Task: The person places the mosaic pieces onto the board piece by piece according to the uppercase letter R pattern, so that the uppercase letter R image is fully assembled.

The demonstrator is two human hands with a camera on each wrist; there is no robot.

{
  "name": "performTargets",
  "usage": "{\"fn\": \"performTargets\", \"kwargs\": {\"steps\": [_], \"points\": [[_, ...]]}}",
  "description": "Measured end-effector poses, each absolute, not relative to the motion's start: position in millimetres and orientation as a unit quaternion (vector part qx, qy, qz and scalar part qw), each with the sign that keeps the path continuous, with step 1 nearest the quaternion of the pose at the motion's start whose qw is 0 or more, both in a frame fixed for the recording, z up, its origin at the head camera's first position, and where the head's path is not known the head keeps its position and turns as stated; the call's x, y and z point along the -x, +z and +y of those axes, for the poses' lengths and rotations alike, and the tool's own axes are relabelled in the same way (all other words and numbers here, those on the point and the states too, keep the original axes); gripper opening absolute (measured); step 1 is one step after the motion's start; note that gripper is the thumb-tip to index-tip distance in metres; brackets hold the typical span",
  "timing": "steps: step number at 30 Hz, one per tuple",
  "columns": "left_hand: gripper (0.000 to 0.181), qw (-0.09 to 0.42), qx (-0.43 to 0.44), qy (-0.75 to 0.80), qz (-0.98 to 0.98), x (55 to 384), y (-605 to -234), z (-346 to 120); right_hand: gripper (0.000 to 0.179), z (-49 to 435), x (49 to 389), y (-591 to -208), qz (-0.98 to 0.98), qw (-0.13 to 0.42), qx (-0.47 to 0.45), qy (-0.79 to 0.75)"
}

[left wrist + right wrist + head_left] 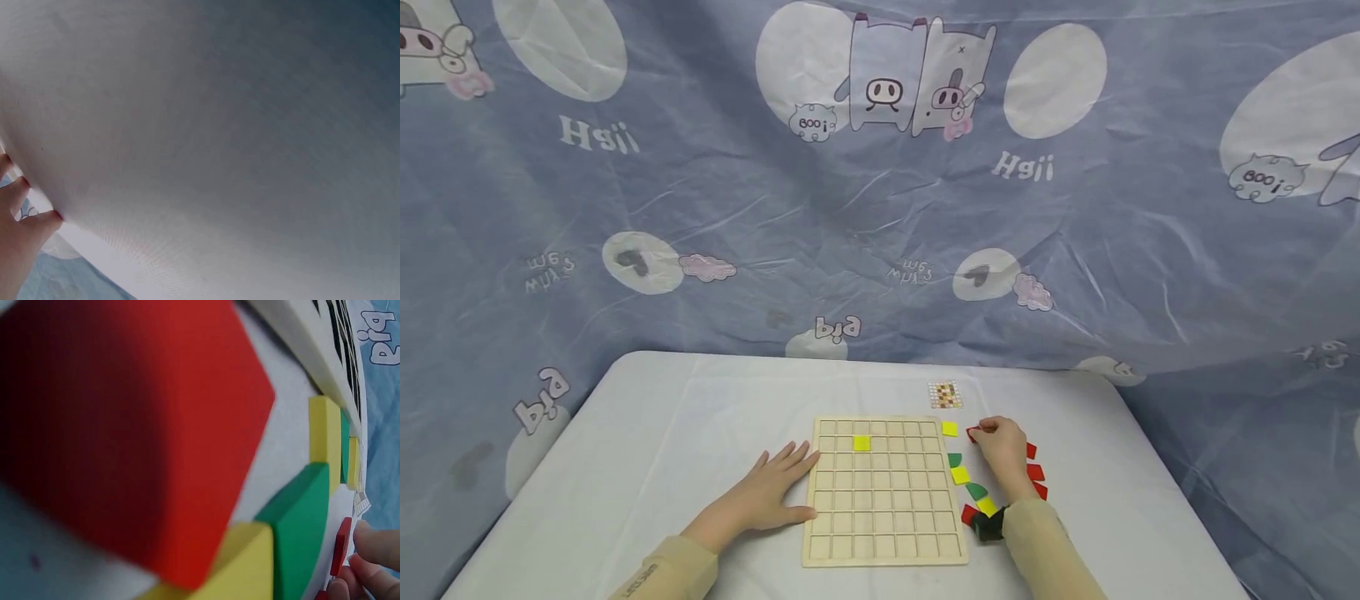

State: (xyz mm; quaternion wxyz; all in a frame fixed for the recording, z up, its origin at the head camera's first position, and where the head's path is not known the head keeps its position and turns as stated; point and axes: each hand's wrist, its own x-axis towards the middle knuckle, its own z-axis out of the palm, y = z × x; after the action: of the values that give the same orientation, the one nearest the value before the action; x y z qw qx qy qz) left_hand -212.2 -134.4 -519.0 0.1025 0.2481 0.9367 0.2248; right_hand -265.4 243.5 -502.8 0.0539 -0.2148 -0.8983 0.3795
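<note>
A pale wooden grid board [883, 502] lies on the white table, with one yellow square tile [862, 443] in its second row. My left hand [763, 496] rests flat with fingers spread, thumb and fingertips at the board's left edge. Beyond the board's upper right side, my right hand [1002, 454] pinches a red tile [973, 434] between thumb and fingers. The right wrist view shows this red tile [340, 547] standing tilted at the fingertips. The left wrist view is mostly filled by a pale surface, with the left fingers [44, 224] at its edge.
Right of the board lie yellow tiles [961, 476], green rounded tiles [976, 492] and a red tile [968, 514]. Several more red tiles [1035, 472] lie outside the right hand. A small printed pattern card [945, 394] lies behind the board. A patterned cloth [865, 208] hangs behind the table.
</note>
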Motion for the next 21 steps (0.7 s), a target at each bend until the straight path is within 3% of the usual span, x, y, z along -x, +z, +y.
{"fn": "performTargets", "kwargs": {"steps": [14,21], "points": [[0.09,0.116,-0.231,0.223,0.94,213.0,-516.0,-133.2,0.028,244.3,268.5,-504.7,-0.908,0.024,0.217,0.357],[0.089,0.114,-0.229,0.224,0.941,212.6,-519.0,-132.4,0.026,243.4,266.7,-507.0,-0.896,0.045,0.203,0.392]]}}
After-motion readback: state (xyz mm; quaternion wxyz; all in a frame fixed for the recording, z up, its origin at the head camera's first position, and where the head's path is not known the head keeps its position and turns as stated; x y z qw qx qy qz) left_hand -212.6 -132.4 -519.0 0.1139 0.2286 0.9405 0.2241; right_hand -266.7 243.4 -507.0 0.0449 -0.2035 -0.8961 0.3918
